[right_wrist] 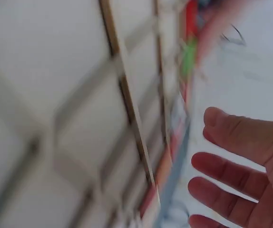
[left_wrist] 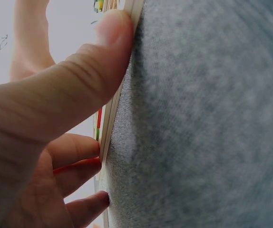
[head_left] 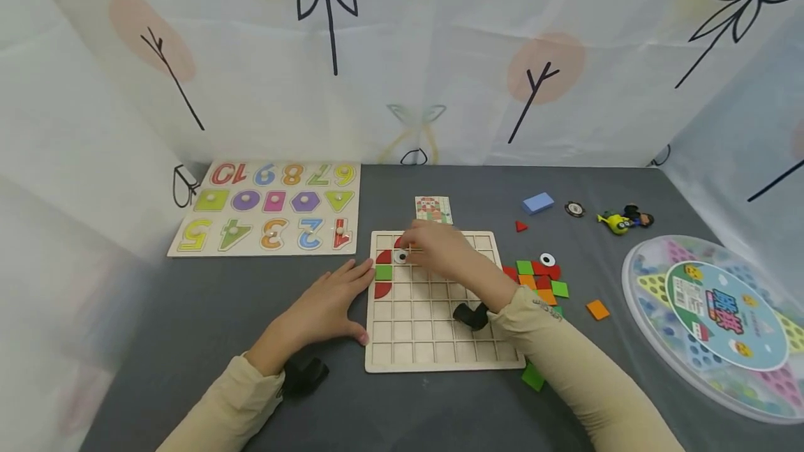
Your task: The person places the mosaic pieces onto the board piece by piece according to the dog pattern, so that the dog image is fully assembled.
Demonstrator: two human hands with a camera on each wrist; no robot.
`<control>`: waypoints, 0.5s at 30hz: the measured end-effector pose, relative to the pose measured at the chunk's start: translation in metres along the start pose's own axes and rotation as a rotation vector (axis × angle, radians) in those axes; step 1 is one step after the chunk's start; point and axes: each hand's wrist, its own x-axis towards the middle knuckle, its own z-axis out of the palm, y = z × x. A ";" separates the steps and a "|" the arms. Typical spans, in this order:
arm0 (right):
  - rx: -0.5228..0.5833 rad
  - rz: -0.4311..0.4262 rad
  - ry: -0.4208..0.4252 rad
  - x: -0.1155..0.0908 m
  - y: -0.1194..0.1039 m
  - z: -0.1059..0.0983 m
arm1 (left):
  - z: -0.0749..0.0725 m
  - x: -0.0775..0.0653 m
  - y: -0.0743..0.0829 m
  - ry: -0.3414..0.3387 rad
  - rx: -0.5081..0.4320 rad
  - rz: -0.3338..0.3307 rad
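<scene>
A wooden grid board [head_left: 414, 351] lies on the dark table. Along its upper left edge sit a curved red piece [head_left: 383, 257], a green square [head_left: 383, 273] and a second curved red piece [head_left: 382, 290]. My left hand [head_left: 329, 302] rests at the board's left side, thumb and fingertips against the edge [left_wrist: 109, 118]. Over the top left cells, my right hand [head_left: 442, 250] is beside a round black-and-white eye piece [head_left: 400, 257]. In the right wrist view its thumb [right_wrist: 236, 135] and fingers are spread apart, with nothing between them. The hand hides part of the top rows.
A pattern card [head_left: 433, 209] lies behind the board. A number-and-shape puzzle [head_left: 264, 229] is at back left. Right of the board are loose coloured pieces [head_left: 544, 282], a blue block [head_left: 537, 203], small toys [head_left: 618, 220] and a round clear case [head_left: 722, 326].
</scene>
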 end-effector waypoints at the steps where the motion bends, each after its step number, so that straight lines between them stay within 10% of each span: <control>1: 0.031 0.026 0.009 -0.006 0.008 -0.005 | 0.000 0.000 0.001 0.000 0.001 0.002; 15: 0.143 0.325 0.037 -0.067 0.158 -0.023 | 0.003 0.000 0.000 0.008 0.004 -0.010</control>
